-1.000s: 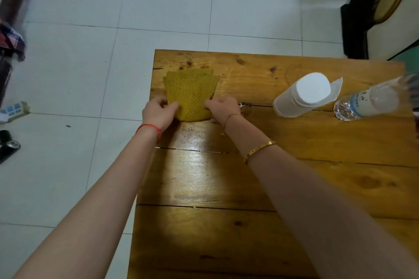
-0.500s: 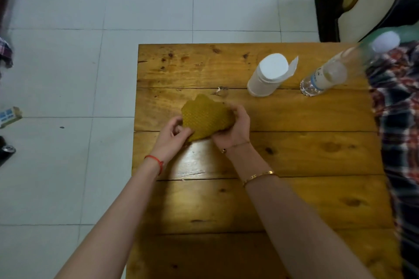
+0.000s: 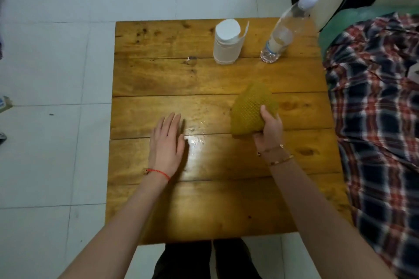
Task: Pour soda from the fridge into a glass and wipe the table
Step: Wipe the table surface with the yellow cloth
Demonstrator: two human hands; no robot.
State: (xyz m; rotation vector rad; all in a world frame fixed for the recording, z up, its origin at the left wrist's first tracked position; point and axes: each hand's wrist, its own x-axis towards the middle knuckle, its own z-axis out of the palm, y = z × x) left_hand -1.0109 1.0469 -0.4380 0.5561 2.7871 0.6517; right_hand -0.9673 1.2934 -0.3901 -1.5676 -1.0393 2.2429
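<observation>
A bunched yellow waffle-weave cloth (image 3: 250,110) is at the right middle of the wooden plank table (image 3: 204,206). My right hand (image 3: 269,130) grips its near edge, thumb on top. My left hand (image 3: 166,144) lies flat on the table's left middle with fingers straight, holding nothing. A wet, shiny patch (image 3: 196,140) shows on the planks between my hands. A clear plastic bottle with a white cap (image 3: 284,31) stands at the far right of the table. No glass is visible.
A white paper roll (image 3: 227,42) stands upright at the table's far edge, left of the bottle. A plaid blanket (image 3: 374,108) on a bed borders the table's right side. White tiled floor (image 3: 56,63) lies left and beyond. My legs are at the near edge.
Both hands held the cloth at the far left of the table; the cloth has come nearer and to the right in my right hand alone. My left hand let go and lies flat.
</observation>
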